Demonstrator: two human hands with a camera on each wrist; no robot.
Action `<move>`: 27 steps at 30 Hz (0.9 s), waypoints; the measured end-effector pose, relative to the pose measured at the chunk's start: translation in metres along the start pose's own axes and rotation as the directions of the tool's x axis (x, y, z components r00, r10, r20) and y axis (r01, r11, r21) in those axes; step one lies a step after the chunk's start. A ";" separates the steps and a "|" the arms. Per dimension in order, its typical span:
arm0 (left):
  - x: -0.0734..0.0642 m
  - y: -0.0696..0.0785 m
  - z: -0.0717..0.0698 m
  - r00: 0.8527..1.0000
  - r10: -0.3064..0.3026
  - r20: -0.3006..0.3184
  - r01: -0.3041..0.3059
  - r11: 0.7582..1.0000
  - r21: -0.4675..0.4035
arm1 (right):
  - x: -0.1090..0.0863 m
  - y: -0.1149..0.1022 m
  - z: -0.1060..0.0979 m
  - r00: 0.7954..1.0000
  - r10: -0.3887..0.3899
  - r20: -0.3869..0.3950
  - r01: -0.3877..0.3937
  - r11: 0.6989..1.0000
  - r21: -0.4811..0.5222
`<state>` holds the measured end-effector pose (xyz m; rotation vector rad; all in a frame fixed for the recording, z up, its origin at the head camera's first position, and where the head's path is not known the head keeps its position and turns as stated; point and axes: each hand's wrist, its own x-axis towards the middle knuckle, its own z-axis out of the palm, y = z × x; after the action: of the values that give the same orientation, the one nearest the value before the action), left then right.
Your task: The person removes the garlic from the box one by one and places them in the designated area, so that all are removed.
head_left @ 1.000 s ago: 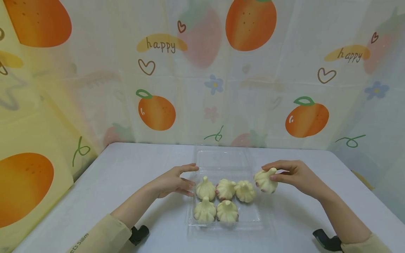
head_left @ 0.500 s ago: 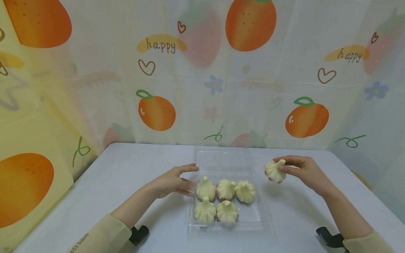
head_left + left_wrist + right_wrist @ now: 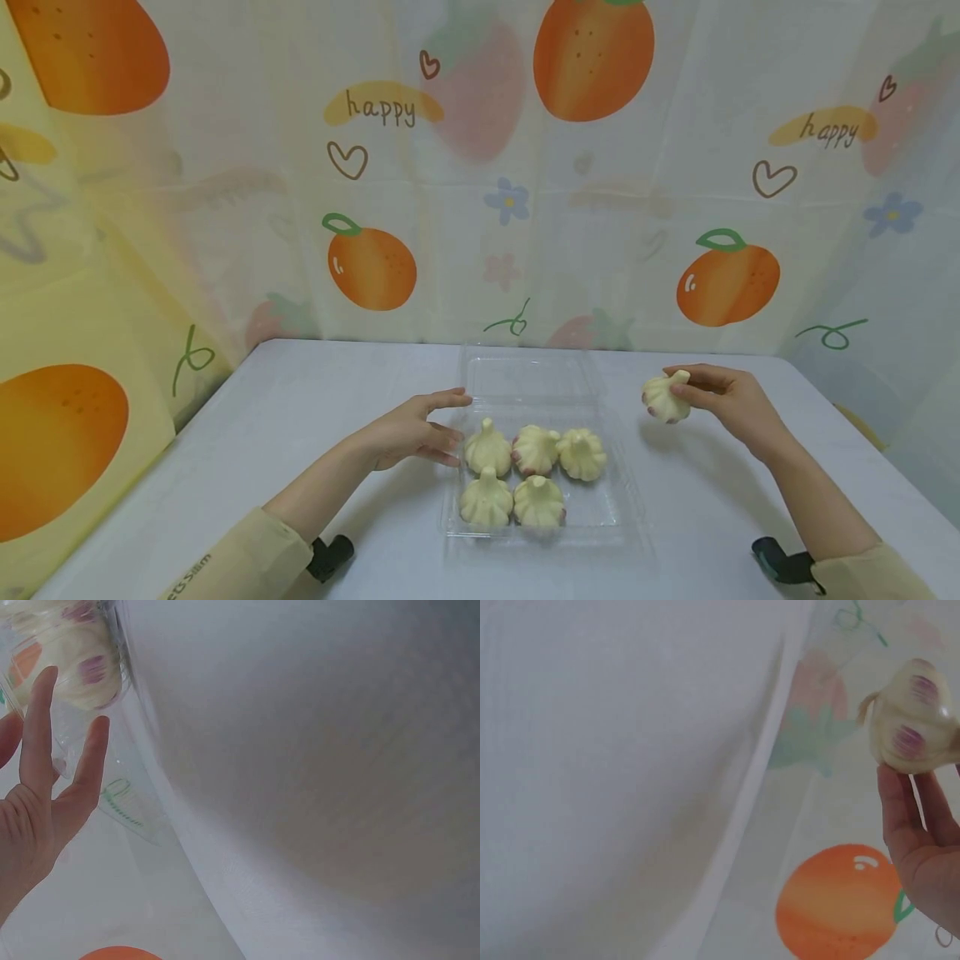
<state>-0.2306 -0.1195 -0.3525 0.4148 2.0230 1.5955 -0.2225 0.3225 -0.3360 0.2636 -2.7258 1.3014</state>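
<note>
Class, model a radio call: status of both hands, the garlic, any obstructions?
Right hand pinching garlic bulb aloft, right of transparent box. Left hand at box's left side. Five bulbs inside. No obstruction seen around held bulb.

Bare tabletop (image 3: 697, 521) gives passage between the clear plastic box (image 3: 592, 506) and the right forearm (image 3: 813, 500), below the garlic bulb (image 3: 663, 400) raised in the right hand (image 3: 727, 407). The left hand (image 3: 416, 429) bars the box's left side, and five more bulbs (image 3: 535, 450) crowd its inside, leaving the near right corner open from above.
</note>
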 end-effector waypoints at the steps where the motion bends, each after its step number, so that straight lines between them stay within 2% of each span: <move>1: 0.000 0.000 0.000 1.000 0.003 -0.001 -0.003 1.000 0.001 | 0.000 0.001 0.000 1.000 0.006 -0.001 -0.006 1.000 0.005; 6: 0.000 -0.001 0.000 1.000 0.001 -0.002 -0.001 1.000 0.002 | 0.003 0.008 -0.001 0.999 0.023 -0.028 -0.023 1.000 0.003; 13: 0.000 0.000 -0.001 1.000 0.007 0.001 -0.007 1.000 0.003 | 0.006 0.015 -0.003 0.994 0.085 -0.064 -0.089 0.994 -0.069; 20: 0.000 0.000 0.000 1.000 0.005 0.007 -0.005 1.000 -0.004 | 0.006 0.018 -0.002 0.985 0.160 -0.061 -0.167 0.977 -0.136; 27: 0.000 -0.001 0.000 1.000 0.005 0.006 -0.005 1.000 0.000 | 0.006 0.019 -0.002 0.984 0.170 -0.058 -0.178 0.966 -0.186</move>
<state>-0.2308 -0.1199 -0.3530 0.4238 2.0193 1.5952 -0.2323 0.3347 -0.3480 -0.0208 -2.8651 1.0567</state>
